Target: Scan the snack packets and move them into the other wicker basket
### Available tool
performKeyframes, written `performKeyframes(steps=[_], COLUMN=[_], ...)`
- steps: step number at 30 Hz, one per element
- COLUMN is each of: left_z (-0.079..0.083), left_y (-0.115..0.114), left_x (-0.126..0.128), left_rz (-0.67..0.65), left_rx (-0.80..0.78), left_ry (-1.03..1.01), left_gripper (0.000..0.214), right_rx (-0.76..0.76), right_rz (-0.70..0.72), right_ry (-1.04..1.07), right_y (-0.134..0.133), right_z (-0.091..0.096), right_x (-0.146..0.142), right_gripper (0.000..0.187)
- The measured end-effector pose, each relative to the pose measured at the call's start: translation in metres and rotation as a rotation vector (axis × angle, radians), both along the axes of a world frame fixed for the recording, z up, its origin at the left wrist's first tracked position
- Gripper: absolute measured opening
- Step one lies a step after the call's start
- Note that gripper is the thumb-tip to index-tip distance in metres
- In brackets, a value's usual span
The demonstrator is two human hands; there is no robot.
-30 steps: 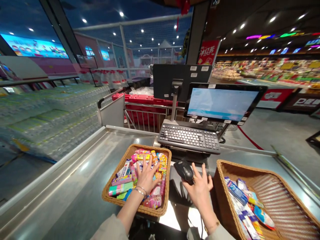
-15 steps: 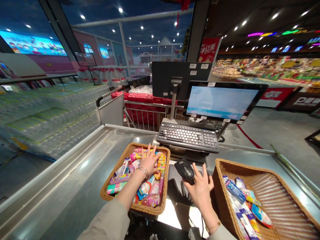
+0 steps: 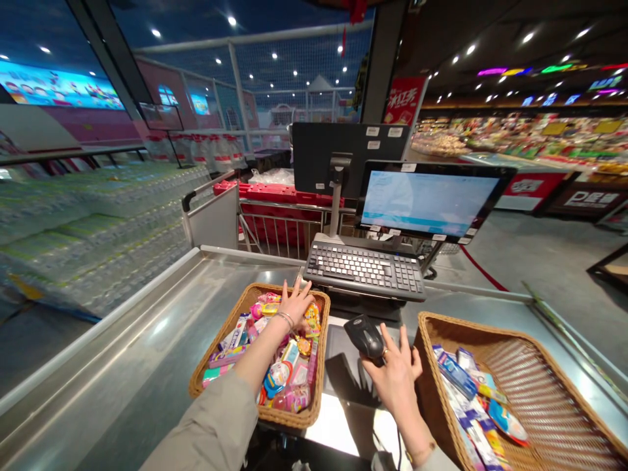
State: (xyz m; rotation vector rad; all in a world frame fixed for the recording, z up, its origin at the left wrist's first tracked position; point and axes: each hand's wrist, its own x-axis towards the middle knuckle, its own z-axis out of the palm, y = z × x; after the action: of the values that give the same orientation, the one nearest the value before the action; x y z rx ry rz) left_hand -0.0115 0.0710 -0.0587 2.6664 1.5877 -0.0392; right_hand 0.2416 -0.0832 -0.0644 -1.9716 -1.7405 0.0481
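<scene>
My left hand (image 3: 296, 303) reaches to the far end of the left wicker basket (image 3: 212, 357), fingers curled down onto the colourful packets (image 3: 275, 340) inside; what it touches is hidden under the fingers. My right hand (image 3: 395, 366) is wrapped around the handle of a black barcode scanner (image 3: 364, 335), holding it above the dark pad between the two baskets. A bracelet sits on my left wrist and a ring on my right hand.
A second wicker basket (image 3: 549, 379) at the right holds several packets. Behind stand a keyboard (image 3: 364, 269), a touchscreen (image 3: 430, 202) and a customer display (image 3: 349, 156) on the steel checkout counter (image 3: 147, 366). Red shopping baskets (image 3: 279, 196) and stacked bottled water (image 3: 88, 229) lie beyond.
My left hand has moved forward from the basket's middle to its far end and its fingers have curled. The right hand holds the scanner in nearly the same spot.
</scene>
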Motion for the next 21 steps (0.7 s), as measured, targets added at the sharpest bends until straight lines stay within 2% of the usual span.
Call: performKeyframes(steps=[5, 8, 12, 16, 21], left_z=[0.017, 0.028, 0.03, 0.022, 0.011], left_y=[-0.005, -0.018, -0.041, -0.06, -0.08], left_x=[-0.013, -0.026, -0.048, -0.074, -0.1], left_rz=[-0.01, -0.049, -0.043, 0.036, 0.162], left_rx=[0.049, 0.069, 0.154, 0.182, 0.205], left_ry=[-0.088, -0.11, -0.178, -0.193, -0.187], left_gripper=[0.038, 0.019, 0.014, 0.005, 0.008], right_rx=[-0.008, -0.006, 0.013, 0.018, 0.022], right_rz=[0.0, 0.015, 0.042, 0.056, 0.068], right_ry=[0.02, 0.023, 0.028, 0.021, 0.035], right_y=[0.002, 0.004, 0.006, 0.009, 0.011], right_z=[0.0, 0.0, 0.0, -0.002, -0.003], right_x=[-0.002, -0.004, -0.006, -0.012, -0.019], right_gripper=[0.02, 0.021, 0.021, 0.021, 0.021])
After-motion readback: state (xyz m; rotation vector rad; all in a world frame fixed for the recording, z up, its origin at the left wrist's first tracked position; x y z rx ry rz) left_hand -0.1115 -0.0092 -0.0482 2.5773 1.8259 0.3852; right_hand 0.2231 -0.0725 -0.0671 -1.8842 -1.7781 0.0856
